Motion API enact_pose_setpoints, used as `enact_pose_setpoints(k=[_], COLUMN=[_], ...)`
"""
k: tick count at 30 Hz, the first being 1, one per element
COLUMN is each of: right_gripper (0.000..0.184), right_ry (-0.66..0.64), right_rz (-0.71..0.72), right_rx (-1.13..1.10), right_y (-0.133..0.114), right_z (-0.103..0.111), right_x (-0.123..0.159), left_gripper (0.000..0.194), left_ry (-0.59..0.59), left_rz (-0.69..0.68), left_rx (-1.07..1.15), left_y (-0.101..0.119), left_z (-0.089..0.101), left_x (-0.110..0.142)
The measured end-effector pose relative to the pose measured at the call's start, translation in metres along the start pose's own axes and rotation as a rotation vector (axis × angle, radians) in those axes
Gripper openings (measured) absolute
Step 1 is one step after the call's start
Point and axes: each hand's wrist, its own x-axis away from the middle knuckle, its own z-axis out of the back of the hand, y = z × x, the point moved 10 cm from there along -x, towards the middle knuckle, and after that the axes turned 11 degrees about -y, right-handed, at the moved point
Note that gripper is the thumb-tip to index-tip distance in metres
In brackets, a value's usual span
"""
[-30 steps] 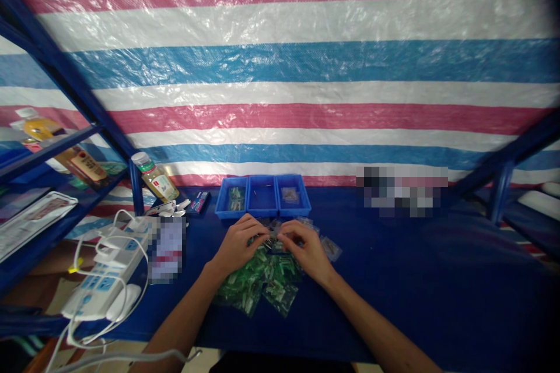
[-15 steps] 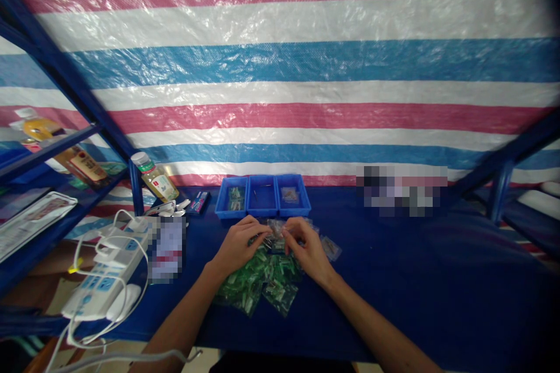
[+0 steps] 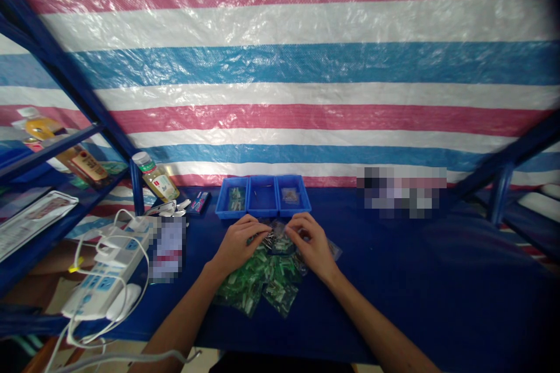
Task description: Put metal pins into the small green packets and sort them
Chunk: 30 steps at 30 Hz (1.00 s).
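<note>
My left hand (image 3: 243, 240) is closed, thumb and forefinger pinched at the left edge of a small clear plastic bag (image 3: 283, 240). On the bag's other side my right hand (image 3: 311, 243) pinches its upper right edge. Small metal pieces (image 3: 269, 240) show by the left fingertips, too small to name. Below the hands spreads a pile of green-tinted little bags (image 3: 245, 285), with light strips inside. More clear bags (image 3: 334, 249) lie partly hidden under my right hand.
Behind the hands stand three joined blue bins: a left bin (image 3: 219, 210) with small bags, a middle bin (image 3: 262, 204) and a right bin (image 3: 306, 210) with brownish packets. A power strip (image 3: 98, 282) with tangled white cables lies left, near a drink bottle (image 3: 160, 180). Blue frame posts rise both sides.
My right hand has shifted slightly up and right. The clear bag between the hands now hangs lower, over the top of the pile. My left hand has hardly moved.
</note>
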Motion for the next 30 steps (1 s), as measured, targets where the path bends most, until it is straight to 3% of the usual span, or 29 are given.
enact_pose_setpoints(k=[6, 12, 19, 25, 30], right_gripper=[0.029, 0.032, 0.06, 0.033, 0.021], right_ry=[-0.002, 0.061, -0.016, -0.1, -0.15], right_rz=[-0.078, -0.09, -0.033, -0.09, -0.092], right_rx=[-0.287, -0.28, -0.365, -0.287, -0.138], right_y=[0.019, 0.024, 0.016, 0.019, 0.02], right_z=[0.003, 0.013, 0.0, -0.014, -0.02], right_x=[-0.004, -0.005, -0.008, -0.005, -0.002], left_gripper=[0.019, 0.02, 0.019, 0.018, 0.009], left_ry=[0.0, 0.016, 0.038, 0.028, -0.077], left_rz=[0.006, 0.018, 0.098, 0.167, 0.201], left_rx=[0.005, -0.011, -0.019, -0.107, -0.225], left_y=[0.003, -0.001, -0.013, -0.024, -0.038], left_z=[0.002, 0.004, 0.007, 0.003, -0.011], left_x=[-0.001, 0.0, 0.002, 0.003, 0.006])
